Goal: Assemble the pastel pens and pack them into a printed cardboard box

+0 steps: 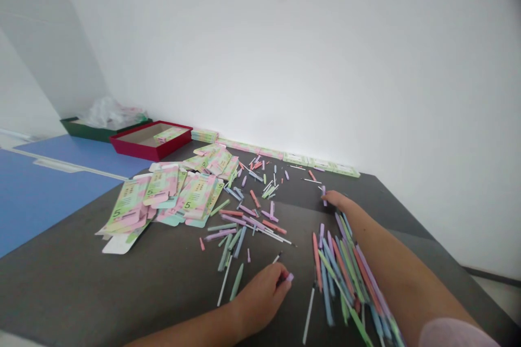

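Head view, clock face centred on the frame. Left hand, at 6 o'clock: thumb and forefinger pinch a small lilac piece, remaining fingers curled under; the piece sits just above the dark table, on the hand's 2 o'clock side. Right hand, at 4 o'clock: fingertips meet an upright lilac tube; far side hidden, so cannot tell whether it is gripped or only touched.

Handling, judged: both look like rigid, smooth plastic, very light. Likely slick and apt to roll if laid flat; not fragile under a fingertip pinch. Best hold: lilac piece across its sides, end left exposed; lilac tube around mid-length, thumb opposite forefinger.

White refills, at 6 to 7 o'clock, look thinner and probably bend or snap sooner; take mid-shaft, away from the dark tip.

Surroundings: sheaf of pens between 4 and 5 o'clock, beside the right forearm; loose barrels near 6 to 7; printed packets near 8, thin, seemingly foldable card; red box at 9.
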`<action>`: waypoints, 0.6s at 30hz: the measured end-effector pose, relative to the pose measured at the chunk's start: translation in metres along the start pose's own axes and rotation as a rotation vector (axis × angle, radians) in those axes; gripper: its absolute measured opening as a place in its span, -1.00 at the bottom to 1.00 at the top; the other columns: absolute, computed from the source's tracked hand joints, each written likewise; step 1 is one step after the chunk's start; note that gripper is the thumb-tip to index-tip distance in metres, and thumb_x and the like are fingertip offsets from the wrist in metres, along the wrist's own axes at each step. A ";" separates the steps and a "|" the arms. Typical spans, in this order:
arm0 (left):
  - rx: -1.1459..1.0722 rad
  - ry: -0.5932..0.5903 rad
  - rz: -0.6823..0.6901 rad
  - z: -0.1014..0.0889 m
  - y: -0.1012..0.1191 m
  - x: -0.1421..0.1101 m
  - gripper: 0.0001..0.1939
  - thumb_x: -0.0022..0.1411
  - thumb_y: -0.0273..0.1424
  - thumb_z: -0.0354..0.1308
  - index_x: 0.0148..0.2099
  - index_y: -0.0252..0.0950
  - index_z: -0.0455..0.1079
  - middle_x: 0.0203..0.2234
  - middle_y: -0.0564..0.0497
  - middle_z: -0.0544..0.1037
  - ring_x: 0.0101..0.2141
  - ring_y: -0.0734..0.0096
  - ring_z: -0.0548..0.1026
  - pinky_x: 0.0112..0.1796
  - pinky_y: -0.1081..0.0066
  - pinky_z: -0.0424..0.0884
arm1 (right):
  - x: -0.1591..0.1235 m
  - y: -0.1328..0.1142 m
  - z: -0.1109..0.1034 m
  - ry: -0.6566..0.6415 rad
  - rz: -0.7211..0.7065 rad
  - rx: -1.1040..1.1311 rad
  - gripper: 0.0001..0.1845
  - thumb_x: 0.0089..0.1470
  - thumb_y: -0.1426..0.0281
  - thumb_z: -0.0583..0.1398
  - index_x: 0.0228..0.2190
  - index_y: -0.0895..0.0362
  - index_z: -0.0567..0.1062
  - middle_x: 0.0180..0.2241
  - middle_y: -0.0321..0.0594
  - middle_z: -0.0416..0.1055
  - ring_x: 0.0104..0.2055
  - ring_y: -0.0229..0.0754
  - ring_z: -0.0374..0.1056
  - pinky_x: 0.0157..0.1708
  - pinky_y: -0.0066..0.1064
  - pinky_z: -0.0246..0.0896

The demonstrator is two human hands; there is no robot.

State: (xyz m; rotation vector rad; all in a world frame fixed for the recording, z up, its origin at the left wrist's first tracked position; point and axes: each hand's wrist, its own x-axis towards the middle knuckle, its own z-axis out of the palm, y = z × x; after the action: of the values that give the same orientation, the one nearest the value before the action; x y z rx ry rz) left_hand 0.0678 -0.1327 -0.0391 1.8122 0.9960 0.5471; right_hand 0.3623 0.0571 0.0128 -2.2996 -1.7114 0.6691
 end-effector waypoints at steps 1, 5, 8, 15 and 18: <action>-0.003 0.032 -0.009 0.000 -0.002 0.001 -0.83 0.23 -0.27 -0.05 -0.23 -0.22 0.29 -0.29 -0.07 0.45 -0.23 0.31 0.39 -0.17 0.37 0.23 | 0.004 0.000 0.004 -0.007 -0.008 -0.009 -0.66 0.14 0.30 0.13 -0.06 0.19 0.35 -0.06 -0.11 0.32 -0.12 -0.11 0.33 -0.17 -0.18 0.31; 0.006 0.131 -0.028 -0.003 -0.006 0.006 -0.83 0.25 -0.30 -0.09 -0.22 -0.22 0.29 -0.26 -0.07 0.44 -0.19 0.31 0.39 -0.13 0.36 0.23 | 0.022 -0.003 0.021 -0.038 -0.055 -0.047 -0.67 0.15 0.30 0.13 -0.06 0.17 0.35 -0.05 -0.11 0.32 -0.12 -0.12 0.33 -0.16 -0.17 0.30; 0.033 0.153 -0.032 -0.007 -0.005 0.008 -0.80 0.28 -0.34 -0.14 -0.19 -0.25 0.29 -0.24 -0.05 0.43 -0.18 0.32 0.37 -0.11 0.35 0.23 | 0.030 -0.007 0.035 -0.060 -0.098 -0.073 -0.68 0.15 0.31 0.12 -0.07 0.17 0.36 -0.06 -0.12 0.33 -0.12 -0.12 0.33 -0.16 -0.18 0.30; -0.039 0.219 -0.005 -0.014 0.001 0.007 -0.80 0.29 -0.36 -0.13 -0.10 -0.25 0.26 -0.15 -0.04 0.41 -0.10 0.36 0.35 -0.03 0.36 0.19 | 0.036 -0.022 0.048 0.000 -0.199 -0.053 -0.70 0.15 0.28 0.12 -0.14 0.20 0.39 -0.15 -0.16 0.37 -0.19 -0.16 0.35 -0.20 -0.21 0.31; -0.081 0.264 0.001 -0.016 0.004 0.006 -0.81 0.28 -0.35 -0.10 -0.10 -0.24 0.26 -0.16 -0.02 0.42 -0.10 0.37 0.35 -0.05 0.37 0.21 | 0.043 -0.034 0.047 0.072 -0.248 -0.021 -0.70 0.15 0.25 0.11 -0.17 0.20 0.41 -0.18 -0.17 0.38 -0.22 -0.17 0.35 -0.22 -0.24 0.29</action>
State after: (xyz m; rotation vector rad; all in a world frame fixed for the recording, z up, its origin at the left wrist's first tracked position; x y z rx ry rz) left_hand 0.0612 -0.1202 -0.0290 1.6978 1.1318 0.8318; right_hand 0.3210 0.1029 -0.0246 -2.0481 -1.9331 0.5148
